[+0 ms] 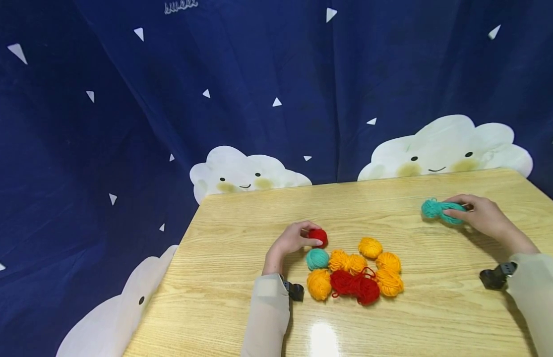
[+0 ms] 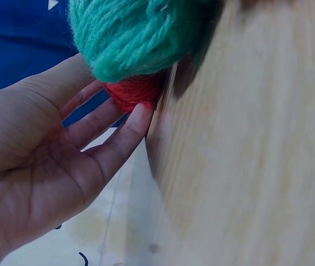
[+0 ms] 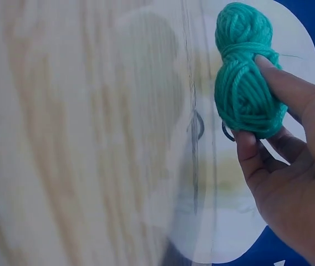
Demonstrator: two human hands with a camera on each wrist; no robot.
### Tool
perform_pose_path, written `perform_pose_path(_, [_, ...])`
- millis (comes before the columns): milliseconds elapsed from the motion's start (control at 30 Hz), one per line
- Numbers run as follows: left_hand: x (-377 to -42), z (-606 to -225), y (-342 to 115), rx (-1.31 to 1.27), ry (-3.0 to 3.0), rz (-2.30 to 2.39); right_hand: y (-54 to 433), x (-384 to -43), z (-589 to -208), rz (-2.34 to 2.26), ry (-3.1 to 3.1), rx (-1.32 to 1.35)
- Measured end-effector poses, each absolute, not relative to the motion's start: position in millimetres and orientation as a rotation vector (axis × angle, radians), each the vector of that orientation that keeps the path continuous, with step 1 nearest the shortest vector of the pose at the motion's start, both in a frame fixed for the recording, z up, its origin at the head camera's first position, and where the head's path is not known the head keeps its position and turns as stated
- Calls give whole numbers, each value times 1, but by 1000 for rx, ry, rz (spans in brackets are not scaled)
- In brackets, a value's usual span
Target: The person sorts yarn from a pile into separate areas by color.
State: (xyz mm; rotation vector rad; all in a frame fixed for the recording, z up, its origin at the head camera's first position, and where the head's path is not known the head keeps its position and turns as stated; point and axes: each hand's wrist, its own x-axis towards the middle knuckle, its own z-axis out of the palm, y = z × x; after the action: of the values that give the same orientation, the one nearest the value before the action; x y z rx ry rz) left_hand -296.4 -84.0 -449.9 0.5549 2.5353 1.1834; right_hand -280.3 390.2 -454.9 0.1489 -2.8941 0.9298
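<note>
At the back end of the yarn group, my left hand [image 1: 295, 239] holds a small red yarn ball [image 1: 318, 237] between thumb and fingers. In the left wrist view a green yarn ball [image 2: 132, 39] covers part of the red one, and the fingertips touch the red wool close to the tabletop. Farther right, my right hand [image 1: 483, 216] grips a green yarn skein [image 1: 442, 211] pinched in at its waist. The right wrist view shows the skein [image 3: 249, 72] above the wood, thumb at its middle and fingers under its lower end.
Several orange yarn balls [image 1: 370, 247] and a red skein [image 1: 354, 286] lie grouped between the arms on the wooden table [image 1: 437, 317]. The green ball [image 1: 317, 259] sits just in front of the left fingers. A dark blue curtain [image 1: 276, 64] with clouds hangs behind the table.
</note>
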Motion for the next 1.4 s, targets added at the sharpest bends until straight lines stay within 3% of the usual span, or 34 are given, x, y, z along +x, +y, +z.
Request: perform_pose_path(1400, [-299,-456,-83,605,2622,1158,392,-280,-464,908,-3002,144])
